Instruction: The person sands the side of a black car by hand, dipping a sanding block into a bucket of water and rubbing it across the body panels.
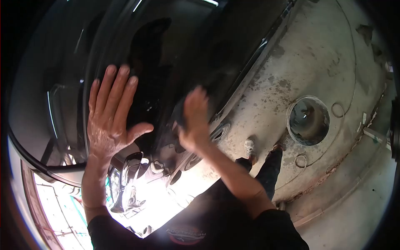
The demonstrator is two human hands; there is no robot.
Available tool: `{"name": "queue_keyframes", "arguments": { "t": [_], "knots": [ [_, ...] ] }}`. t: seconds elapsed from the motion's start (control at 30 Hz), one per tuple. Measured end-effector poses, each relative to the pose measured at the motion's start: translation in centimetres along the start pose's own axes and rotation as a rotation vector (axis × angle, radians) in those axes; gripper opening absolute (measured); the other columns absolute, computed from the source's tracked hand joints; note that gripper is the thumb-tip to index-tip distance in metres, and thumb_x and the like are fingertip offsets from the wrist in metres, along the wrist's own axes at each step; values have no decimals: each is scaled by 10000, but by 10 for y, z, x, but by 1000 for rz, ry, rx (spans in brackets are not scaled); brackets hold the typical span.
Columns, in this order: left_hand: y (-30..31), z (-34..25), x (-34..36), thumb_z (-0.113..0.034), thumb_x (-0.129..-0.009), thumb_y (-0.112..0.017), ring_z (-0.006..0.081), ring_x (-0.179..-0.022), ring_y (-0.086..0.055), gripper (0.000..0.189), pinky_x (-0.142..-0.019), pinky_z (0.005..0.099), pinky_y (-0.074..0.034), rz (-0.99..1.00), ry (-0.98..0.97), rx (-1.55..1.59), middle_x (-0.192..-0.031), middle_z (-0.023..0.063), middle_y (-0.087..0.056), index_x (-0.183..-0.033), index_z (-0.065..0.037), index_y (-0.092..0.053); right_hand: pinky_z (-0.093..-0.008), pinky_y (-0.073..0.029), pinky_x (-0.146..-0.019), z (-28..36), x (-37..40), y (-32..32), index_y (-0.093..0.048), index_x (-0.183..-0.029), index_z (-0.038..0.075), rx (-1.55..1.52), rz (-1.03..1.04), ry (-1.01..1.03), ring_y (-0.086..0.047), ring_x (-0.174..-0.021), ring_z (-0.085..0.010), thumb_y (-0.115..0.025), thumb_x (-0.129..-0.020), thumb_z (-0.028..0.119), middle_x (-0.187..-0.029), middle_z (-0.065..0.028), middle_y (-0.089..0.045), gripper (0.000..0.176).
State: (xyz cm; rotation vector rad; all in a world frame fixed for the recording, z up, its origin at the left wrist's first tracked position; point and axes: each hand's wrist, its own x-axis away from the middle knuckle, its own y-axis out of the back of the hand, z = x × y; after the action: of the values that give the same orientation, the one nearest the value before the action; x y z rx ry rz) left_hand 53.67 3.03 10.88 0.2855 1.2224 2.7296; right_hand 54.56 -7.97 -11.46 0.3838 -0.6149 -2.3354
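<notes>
A glossy black car body [183, 46] with mirror-like reflections fills the upper left of the head view. My left hand [110, 110] lies palm down on or just over it, thumb out, fingers stretched and slightly apart, holding nothing visible. To its right, my right hand [195, 118] is smeared by motion over the same dark surface, near the car's lower edge. A dark patch shows beside its fingers; whether that is something held or a reflection, I cannot make out.
A round bucket [309, 143] holding dark liquid stands on the stained concrete floor [266, 96], right of my feet. A thin hose or cable [354, 71] curls along the floor past it. Bright daylight enters at the lower left, by a barred opening [58, 208].
</notes>
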Motion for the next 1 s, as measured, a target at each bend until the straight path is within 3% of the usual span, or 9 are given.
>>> {"name": "queue_keyframes", "arguments": {
  "t": [0.03, 0.1, 0.17, 0.27, 0.37, 0.5, 0.6, 0.73, 1.0],
  "knots": [
    [0, 0, 0, -755, -940, -364, 339, -1459, -423, 881, -1217, 521, -265, -4, 1, 5, -1504, 129, -539, -1402, -42, -597, -598, -196, -1223, -24, -22, -7, -240, -1536, -124, -332, -560, 176, -218, -1475, -567, -610, -981, 289, -1591, -394, -190, 784],
    [-1, 0, 0, -745, -945, -364, 328, -1465, -416, 866, -1216, 520, -267, -17, -1, 14, -1508, 120, -536, -1405, -50, -596, -596, -163, -1232, -26, -52, 18, -162, -1559, -129, -379, -640, 142, -160, -1506, -538, -445, -1061, 276, -1639, -348, -117, 702],
    [-1, 2, 0, -738, -958, -323, 320, -1476, -399, 870, -1218, 518, -269, -2, -9, -14, -1519, 126, -521, -1416, -46, -581, -597, -181, -1223, 8, -20, -9, -215, -1547, -130, -596, -547, 14, -194, -1492, -545, -449, -1043, 399, -1624, -358, -152, 767],
    [-6, 4, 1, -741, -962, -292, 323, -1479, -391, 888, -1221, 517, -268, -15, -38, -30, -1525, 139, -510, -1425, -36, -569, -675, -121, -1202, 33, 87, -118, -294, -1477, -135, -260, -96, 345, -88, -1464, -647, -823, -684, 347, -1563, -440, -149, 1068],
    [-9, 4, 3, -717, -977, -300, 300, -1471, -409, 839, -1223, 508, -267, -62, -33, -3, -1523, 105, -520, -1418, -61, -582, -659, -237, -1169, 38, 65, -78, -333, -1472, -129, -272, -53, 202, -304, -1393, -616, -720, -778, 224, -1525, -403, -281, 869],
    [-3, 2, -1, -724, -974, -272, 316, -1484, -384, 870, -1226, 521, -262, -27, -26, -20, -1528, 127, -510, -1431, -44, -564, -656, -189, -1189, 15, -42, 15, -233, -1540, -131, -397, -628, 153, -163, -1470, -610, -652, -936, 281, -1584, -423, -164, 843],
    [-6, 3, 3, -725, -975, -259, 325, -1490, -373, 884, -1224, 531, -264, -24, -26, -17, -1528, 143, -506, -1431, -30, -559, -657, -116, -1206, 16, -8, -19, -84, -1614, -15, -519, -519, 190, -69, -1490, -603, -462, -1060, 369, -1637, -366, -35, 773],
    [-7, 3, 2, -733, -972, -253, 320, -1488, -377, 891, -1221, 534, -273, -26, -35, -27, -1523, 140, -512, -1424, -32, -568, -681, -92, -1195, 20, 133, -166, -47, -1582, -93, -469, -222, 150, -33, -1500, -593, -556, -1014, 415, -1617, -402, -12, 917],
    [-14, 5, 3, -747, -970, -195, 321, -1472, -402, 915, -1211, 543, -305, -67, -82, -112, -1518, 128, -519, -1432, -48, -561, -512, -149, -1253, -28, 32, -65, -92, -1577, -99, -639, -493, -130, -109, -1533, -487, -371, -1093, 412, -1658, -311, -71, 757]
  ]
}}
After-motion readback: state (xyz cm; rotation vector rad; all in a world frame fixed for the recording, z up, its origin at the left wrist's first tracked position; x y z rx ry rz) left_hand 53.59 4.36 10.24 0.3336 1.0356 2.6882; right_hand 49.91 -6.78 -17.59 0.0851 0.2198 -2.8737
